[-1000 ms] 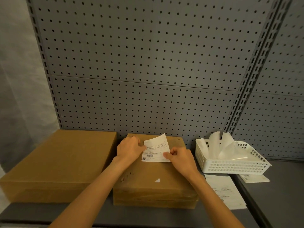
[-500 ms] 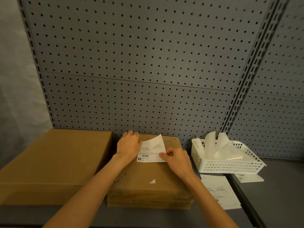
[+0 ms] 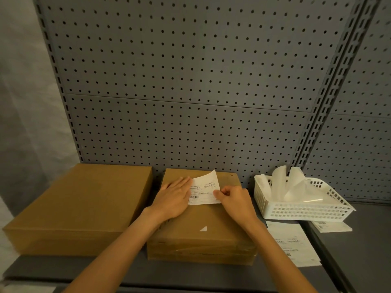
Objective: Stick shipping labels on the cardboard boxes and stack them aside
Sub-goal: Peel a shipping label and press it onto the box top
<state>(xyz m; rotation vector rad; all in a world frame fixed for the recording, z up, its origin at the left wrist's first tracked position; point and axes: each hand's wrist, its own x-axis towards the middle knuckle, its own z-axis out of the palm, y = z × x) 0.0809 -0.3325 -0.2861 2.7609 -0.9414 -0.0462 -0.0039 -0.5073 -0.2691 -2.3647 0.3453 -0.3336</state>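
Note:
A brown cardboard box (image 3: 203, 220) sits in the middle of the grey shelf. A white shipping label (image 3: 204, 190) lies on its top near the back, with its far right corner still lifted. My left hand (image 3: 174, 198) lies flat with straight fingers on the label's left edge. My right hand (image 3: 234, 200) pinches the label's lower right corner between thumb and fingers. A larger flat cardboard box (image 3: 80, 206) rests to the left, touching neither hand.
A white plastic basket (image 3: 304, 210) holding curled backing sheets stands at the right. Two more labels lie on the shelf, one (image 3: 293, 242) in front of the basket and another (image 3: 330, 226) half under it. A grey pegboard wall (image 3: 190, 92) rises behind.
My left hand has flattened out onto the label's left side, where it earlier held the edge with curled fingers. The label now lies lower on the box top.

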